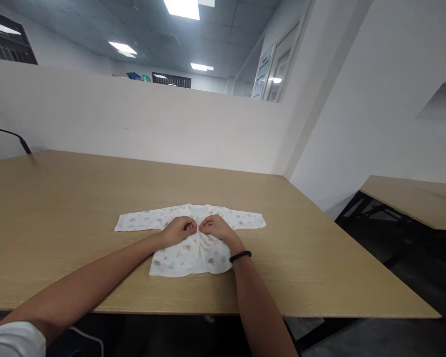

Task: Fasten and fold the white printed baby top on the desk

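A small white baby cardigan (178, 255) with a printed pattern lies front side up on the wooden table, sleeves spread to both sides. My left hand (180, 230) pinches the edge of its front opening near the middle of the chest. Close beside it, my right hand (217, 228) pinches the opposite front edge, and the fingertips of the two hands almost meet. Below the hands the front edges run down to the curved hem, lying close together. Any fastener between my fingers is hidden. A black braided band (240, 256) circles my right wrist.
The wooden table (301, 248) reaches a low white partition (171, 129) at the back and a white wall on the right. A black cable (22, 144) stands at the far left. Another table (412, 201) is beyond the right edge.
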Demonstrator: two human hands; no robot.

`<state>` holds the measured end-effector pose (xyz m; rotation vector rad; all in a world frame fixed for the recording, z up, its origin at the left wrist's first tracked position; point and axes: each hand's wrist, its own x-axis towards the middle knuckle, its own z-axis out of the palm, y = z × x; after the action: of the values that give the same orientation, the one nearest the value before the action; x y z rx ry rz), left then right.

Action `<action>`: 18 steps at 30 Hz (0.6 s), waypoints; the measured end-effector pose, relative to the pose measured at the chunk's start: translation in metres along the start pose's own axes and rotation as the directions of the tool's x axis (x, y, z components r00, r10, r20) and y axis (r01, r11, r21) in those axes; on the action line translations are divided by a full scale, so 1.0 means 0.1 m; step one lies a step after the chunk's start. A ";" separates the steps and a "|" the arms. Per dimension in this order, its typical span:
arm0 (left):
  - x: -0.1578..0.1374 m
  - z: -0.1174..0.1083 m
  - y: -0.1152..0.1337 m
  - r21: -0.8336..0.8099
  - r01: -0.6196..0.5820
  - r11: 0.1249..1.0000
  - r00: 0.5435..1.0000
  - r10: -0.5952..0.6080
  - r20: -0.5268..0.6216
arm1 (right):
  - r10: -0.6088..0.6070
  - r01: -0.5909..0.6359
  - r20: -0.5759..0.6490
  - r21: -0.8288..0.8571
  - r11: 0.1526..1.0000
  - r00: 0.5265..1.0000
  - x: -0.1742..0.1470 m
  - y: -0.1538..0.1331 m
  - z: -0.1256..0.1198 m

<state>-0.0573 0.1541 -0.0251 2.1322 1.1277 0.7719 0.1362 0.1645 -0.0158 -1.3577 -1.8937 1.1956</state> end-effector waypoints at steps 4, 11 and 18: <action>0.00 -0.02 0.02 -0.035 0.036 0.999 0.999 -0.035 0.030 | 0.014 -0.015 -0.013 -0.052 0.999 1.000 0.02 0.05 0.03; 0.00 0.00 0.06 -0.060 0.096 0.994 0.995 -0.095 0.013 | 0.041 -0.043 -0.015 -0.136 0.990 0.999 0.02 0.04 0.04; 0.00 0.05 0.00 0.016 0.094 0.995 0.995 -0.094 -0.019 | 0.008 -0.004 0.041 -0.099 0.995 0.999 0.01 0.00 -0.01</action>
<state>-0.0536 0.1527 -0.0280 2.0735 1.2392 0.7428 0.1366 0.1661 -0.0152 -1.4014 -2.0025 1.1548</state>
